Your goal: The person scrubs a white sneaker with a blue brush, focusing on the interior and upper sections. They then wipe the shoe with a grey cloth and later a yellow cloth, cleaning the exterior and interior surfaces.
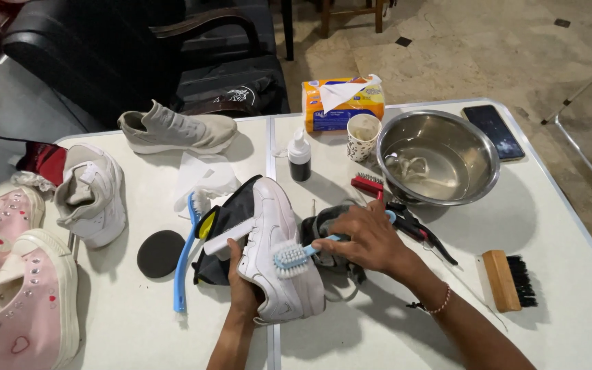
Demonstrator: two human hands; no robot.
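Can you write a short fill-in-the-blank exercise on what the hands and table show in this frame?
1. The right hand presses a small blue brush against a ____ sneaker.
2. The left hand grips that sneaker from ____.
3. The steel bowl holds a little ____.
4. The wooden brush near the table's right edge has ____ bristles.

Missing words: white; underneath; water; black

White table (570,274) with shoes, brushes, bowl.
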